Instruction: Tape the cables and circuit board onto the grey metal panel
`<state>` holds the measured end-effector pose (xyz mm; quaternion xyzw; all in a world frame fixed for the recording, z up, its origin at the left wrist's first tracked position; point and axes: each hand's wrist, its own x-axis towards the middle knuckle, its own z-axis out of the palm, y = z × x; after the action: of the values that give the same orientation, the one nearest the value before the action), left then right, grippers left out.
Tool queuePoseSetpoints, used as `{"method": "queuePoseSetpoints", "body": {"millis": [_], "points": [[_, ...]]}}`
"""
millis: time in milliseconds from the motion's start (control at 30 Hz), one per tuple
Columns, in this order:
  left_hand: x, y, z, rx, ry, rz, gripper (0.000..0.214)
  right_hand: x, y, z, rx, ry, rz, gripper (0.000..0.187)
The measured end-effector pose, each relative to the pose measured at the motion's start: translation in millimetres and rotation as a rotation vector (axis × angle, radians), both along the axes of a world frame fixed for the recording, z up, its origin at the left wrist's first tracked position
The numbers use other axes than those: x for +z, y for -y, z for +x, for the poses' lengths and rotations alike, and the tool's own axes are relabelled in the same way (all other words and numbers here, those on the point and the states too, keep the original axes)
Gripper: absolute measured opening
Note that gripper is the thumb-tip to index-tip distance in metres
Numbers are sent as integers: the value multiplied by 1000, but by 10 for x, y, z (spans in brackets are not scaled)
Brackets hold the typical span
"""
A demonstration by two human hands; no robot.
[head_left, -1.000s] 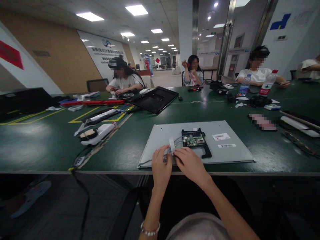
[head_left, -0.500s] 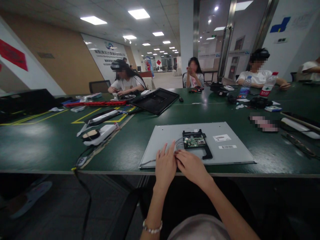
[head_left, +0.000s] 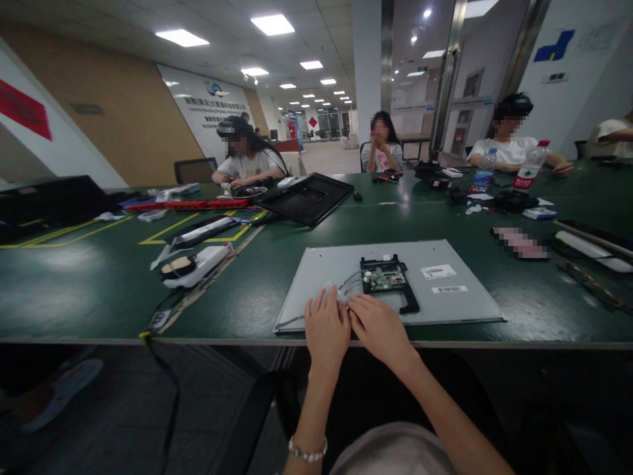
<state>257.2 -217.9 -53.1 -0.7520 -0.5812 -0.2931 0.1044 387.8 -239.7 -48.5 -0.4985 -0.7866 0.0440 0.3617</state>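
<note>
A flat silver display panel [head_left: 467, 307] lies back side up at the table's front edge. Fixed on it is a black bracket [head_left: 409, 300] carrying a green circuit board [head_left: 388, 280]. Thin grey cables [head_left: 350, 282] run from the board's left side toward my fingers. My left hand [head_left: 326, 326] is closed on the cable, its fingers together over the panel's lower middle. Close beside it, my right hand [head_left: 378, 328] has its fingers bent and pinched at the same cable, thumb hidden. The exact grip under the fingers is hidden. Another stretch of cable emerges left of my left hand.
Behind the panel lies a black monitor frame [head_left: 311, 201] beside a mouse [head_left: 357, 196]. To the left are a white device [head_left: 198, 265] with a black cord and a red power strip [head_left: 198, 205]. Bottles [head_left: 531, 168] and a phone [head_left: 519, 243] are at right. Several people sit across.
My left hand's raised fingers have come down and drawn together, shifting slightly left and toward me. More of the cable and a pale patch now show. My right hand has barely moved.
</note>
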Motion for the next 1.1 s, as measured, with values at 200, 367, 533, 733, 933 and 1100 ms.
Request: {"method": "queuePoseSetpoints", "body": {"millis": [200,367,533,733,933,1100], "points": [[82,-37,4,-12,70,-48,27,13,13,-8,-36,-11,-17,30],[139,-98,39,68,92,-119,35,24,29,-6,-60,-30,-36,33],[94,-107,49,66,89,-138,52,51,48,2,-21,-16,-30,37],[36,-118,25,10,143,-75,51,52,52,-14,-48,-27,-19,39],[-1,-116,18,-14,303,5,48,23,38,-20,5,17,17,42],[-17,-94,35,40,357,2,39,18,41,-19,13,61,2,38]]}}
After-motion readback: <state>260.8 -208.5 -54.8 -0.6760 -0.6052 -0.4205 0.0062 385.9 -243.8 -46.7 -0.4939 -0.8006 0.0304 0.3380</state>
